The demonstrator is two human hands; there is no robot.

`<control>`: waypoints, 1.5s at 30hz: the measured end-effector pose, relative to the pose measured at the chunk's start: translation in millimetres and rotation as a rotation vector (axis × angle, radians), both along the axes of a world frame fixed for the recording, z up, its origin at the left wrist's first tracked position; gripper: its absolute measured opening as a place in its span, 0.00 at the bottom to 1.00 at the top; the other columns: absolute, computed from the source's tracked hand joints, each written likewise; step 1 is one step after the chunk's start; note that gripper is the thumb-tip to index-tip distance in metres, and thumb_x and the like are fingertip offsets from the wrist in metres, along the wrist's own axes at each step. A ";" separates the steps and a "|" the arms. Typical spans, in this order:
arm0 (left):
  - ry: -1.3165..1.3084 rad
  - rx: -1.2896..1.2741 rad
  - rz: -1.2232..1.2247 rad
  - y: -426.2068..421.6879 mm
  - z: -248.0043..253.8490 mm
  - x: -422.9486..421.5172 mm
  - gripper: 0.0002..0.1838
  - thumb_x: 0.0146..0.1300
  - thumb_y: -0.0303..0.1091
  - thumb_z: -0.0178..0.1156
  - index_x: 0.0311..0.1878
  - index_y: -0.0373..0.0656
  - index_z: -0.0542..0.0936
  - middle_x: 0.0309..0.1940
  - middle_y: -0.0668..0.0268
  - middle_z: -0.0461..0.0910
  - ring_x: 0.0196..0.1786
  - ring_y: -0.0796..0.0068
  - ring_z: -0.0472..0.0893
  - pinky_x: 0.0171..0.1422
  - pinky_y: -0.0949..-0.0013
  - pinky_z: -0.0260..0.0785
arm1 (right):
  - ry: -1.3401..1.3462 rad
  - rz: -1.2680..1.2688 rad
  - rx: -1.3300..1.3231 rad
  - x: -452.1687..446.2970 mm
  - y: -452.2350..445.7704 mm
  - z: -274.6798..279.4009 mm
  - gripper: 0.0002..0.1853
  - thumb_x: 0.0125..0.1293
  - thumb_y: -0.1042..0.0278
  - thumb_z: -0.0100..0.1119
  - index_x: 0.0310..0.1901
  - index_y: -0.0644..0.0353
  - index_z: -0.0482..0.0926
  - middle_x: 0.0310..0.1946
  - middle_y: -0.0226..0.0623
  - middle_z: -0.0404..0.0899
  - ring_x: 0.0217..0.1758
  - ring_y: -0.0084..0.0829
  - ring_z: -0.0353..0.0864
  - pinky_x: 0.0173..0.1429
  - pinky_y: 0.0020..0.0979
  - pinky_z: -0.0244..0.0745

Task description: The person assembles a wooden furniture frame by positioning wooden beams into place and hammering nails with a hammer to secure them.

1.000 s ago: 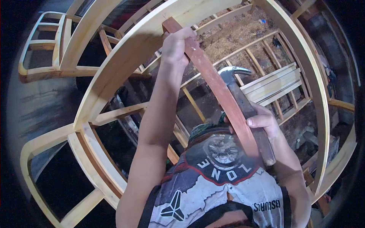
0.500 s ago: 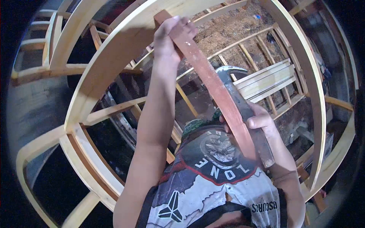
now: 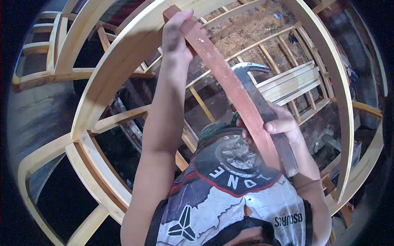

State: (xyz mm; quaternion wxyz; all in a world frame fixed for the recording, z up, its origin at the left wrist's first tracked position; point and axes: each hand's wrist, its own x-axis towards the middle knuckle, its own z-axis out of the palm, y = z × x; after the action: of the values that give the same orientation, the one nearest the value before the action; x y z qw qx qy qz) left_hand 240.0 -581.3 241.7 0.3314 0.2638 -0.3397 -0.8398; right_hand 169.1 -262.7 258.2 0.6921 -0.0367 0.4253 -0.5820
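Note:
A reddish-brown wooden strip (image 3: 225,80) slants across the view in front of my chest. Its upper part is in the grasp of my left hand (image 3: 177,37), whose fingers wrap over the edge near the end. Something thin sticks up at that end, too small to name. Lower down, my right hand (image 3: 283,123) closes around both the strip and a hammer (image 3: 262,104). The hammer lies alongside the strip, its shiny curved claw pointing to the upper right and its dark handle running down beside the strip. Part of the hammer head is behind the strip.
Pale curved wooden frames (image 3: 111,65) arch at the left and right (image 3: 336,82). Beyond lies a ladder-like wooden frame (image 3: 262,43) with a stack of pale boards (image 3: 289,84) on it, above ground strewn with brown debris (image 3: 234,30). More framing (image 3: 49,69) stands at far left.
The strip's upper end and my left hand have shifted slightly up and to the left. My right hand, with the hammer, has moved a little to the right. Both grasps look the same.

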 end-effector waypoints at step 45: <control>-0.110 -0.070 0.107 15.1 8.4 -13.5 0.11 0.58 0.33 0.67 0.43 0.44 0.78 0.30 0.66 0.80 0.33 0.71 0.81 0.39 0.68 0.76 | -0.034 0.076 0.090 -6.5 1.5 2.3 0.57 0.38 0.51 0.77 0.70 0.75 0.62 0.50 0.51 0.82 0.45 0.40 0.87 0.53 0.35 0.82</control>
State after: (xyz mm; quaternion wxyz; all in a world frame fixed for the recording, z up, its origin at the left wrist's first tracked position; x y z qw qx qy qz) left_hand 226.5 -566.1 250.1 0.3654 0.3157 -0.3721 -0.7927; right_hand 162.6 -261.2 260.5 0.7219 -0.0117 0.4374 -0.5361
